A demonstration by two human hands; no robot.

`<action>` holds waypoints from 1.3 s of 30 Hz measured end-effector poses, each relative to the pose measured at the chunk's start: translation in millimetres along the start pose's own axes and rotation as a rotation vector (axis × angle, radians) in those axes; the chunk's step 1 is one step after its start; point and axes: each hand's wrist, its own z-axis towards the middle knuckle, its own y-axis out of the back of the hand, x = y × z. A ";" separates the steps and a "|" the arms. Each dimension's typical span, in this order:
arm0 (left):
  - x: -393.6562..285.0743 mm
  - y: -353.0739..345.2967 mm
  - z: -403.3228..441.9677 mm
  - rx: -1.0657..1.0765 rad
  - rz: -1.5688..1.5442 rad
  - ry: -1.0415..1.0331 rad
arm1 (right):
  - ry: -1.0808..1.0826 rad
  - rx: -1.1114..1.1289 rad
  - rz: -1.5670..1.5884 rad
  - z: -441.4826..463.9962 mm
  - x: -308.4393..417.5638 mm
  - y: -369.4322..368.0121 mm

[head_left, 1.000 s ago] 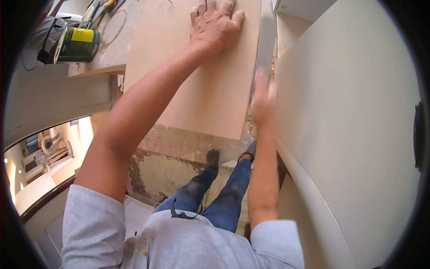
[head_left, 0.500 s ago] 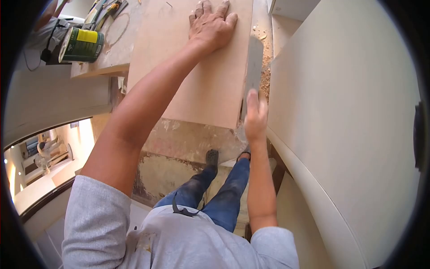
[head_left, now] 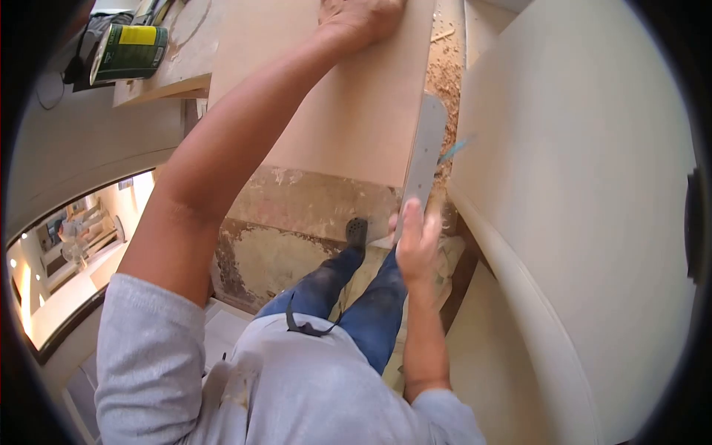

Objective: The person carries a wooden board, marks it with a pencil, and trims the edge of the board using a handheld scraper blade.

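A wide, pale wooden board lies flat in front of me. My left hand presses on its upper part, palm down; the fingertips are cut off by the top of the view. Along the board's right edge runs a long grey metal hand plane with a rounded far end. My right hand, blurred by motion, is wrapped around its near end. A thin blue piece sticks out from the plane's right side; what it is I cannot tell.
Wood shavings lie in the gap right of the board. A large pale panel stands close on the right. At the upper left, a green can with a yellow label sits on a worn bench.
My right hand has drawn the plane back toward me along the board's edge, and more shavings show. The view has shifted, so my left hand appears higher and partly cut off.
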 end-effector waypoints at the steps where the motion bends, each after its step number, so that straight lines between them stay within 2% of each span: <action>1: -1.8 -0.6 -2.2 0.014 -0.002 0.000 | 0.009 -0.023 0.022 0.8 -0.1 1.4; 6: -4.6 7.5 11.3 -0.021 -0.005 -0.005 | 0.033 -0.057 -0.042 53.0 2.5 11.6; 8: -4.3 11.1 8.0 0.014 -0.022 0.013 | 0.234 -0.101 -0.271 80.2 5.8 6.7; 15: -4.4 8.8 10.8 -0.015 -0.009 -0.005 | 0.298 -0.055 -0.274 206.6 74.1 -11.8; 17: -2.7 5.0 8.7 -0.018 -0.003 0.011 | 0.260 -0.038 -0.222 205.5 76.4 -16.3; 19: -4.2 3.7 8.9 -0.007 0.004 0.014 | 0.276 -0.051 -0.289 160.2 53.7 -9.9; 20: -3.0 4.3 8.7 0.003 0.012 0.014 | 0.303 -0.039 -0.290 116.6 35.3 -5.9; 21: -3.3 4.0 7.5 0.002 0.013 0.011 | 0.437 -0.073 -0.279 78.4 2.9 -2.7; 22: -3.6 2.9 8.3 0.001 0.007 0.016 | -0.027 0.025 -0.154 15.5 8.8 2.4; 23: -3.4 3.7 9.0 -0.004 0.003 0.024 | 0.051 0.041 -0.100 -17.3 -10.5 5.7; 25: 0.5 5.3 1.3 -0.004 0.006 0.018 | -0.002 0.007 -0.040 -29.0 -30.5 19.6; 26: -3.1 6.6 5.4 -0.017 -0.001 -0.003 | -0.037 -0.038 0.018 -27.5 -30.9 25.6; 27: -6.3 9.3 10.2 -0.038 -0.002 -0.010 | 0.055 -0.121 0.083 -9.3 -23.6 22.0; 31: -3.7 8.7 6.0 -0.002 0.030 0.002 | 0.035 -0.078 0.099 75.3 16.4 12.0; 33: -6.9 8.2 7.2 -0.006 0.030 -0.003 | 0.364 -0.055 -0.257 119.2 21.6 9.0; 39: -5.5 3.1 8.7 -0.028 0.020 0.019 | 0.206 -0.033 -0.242 168.9 62.9 -8.7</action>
